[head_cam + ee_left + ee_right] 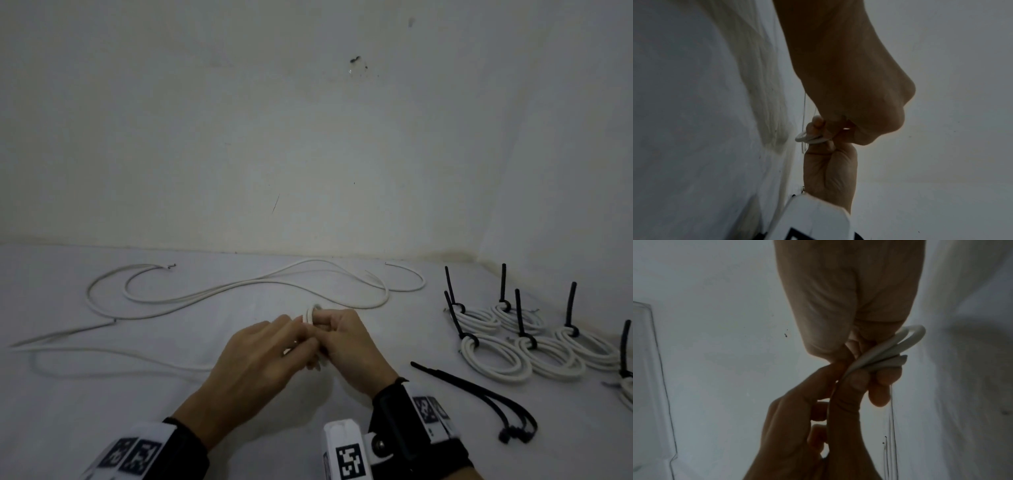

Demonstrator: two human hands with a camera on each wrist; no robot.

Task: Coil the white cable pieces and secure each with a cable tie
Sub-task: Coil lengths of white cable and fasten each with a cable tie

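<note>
Both hands meet over the middle of the table. My right hand (329,329) pinches a small coil of white cable (312,313), which stands up between thumb and fingers. Fingers of my left hand (294,342) curl against the same cable just left of the coil. The cable's loose tail (137,364) trails left across the table from under the left hand. The coil (890,350) shows as a few flattened loops in the right wrist view. In the left wrist view, the coil (807,138) peeks out where the two hands touch. How the cable runs inside the palms is hidden.
Several long loose white cables (239,286) snake across the back of the table. Several finished coils (493,356), each with an upright black tie, sit at the right. Loose black cable ties (479,397) lie beside my right wrist. A wall rises right behind the table.
</note>
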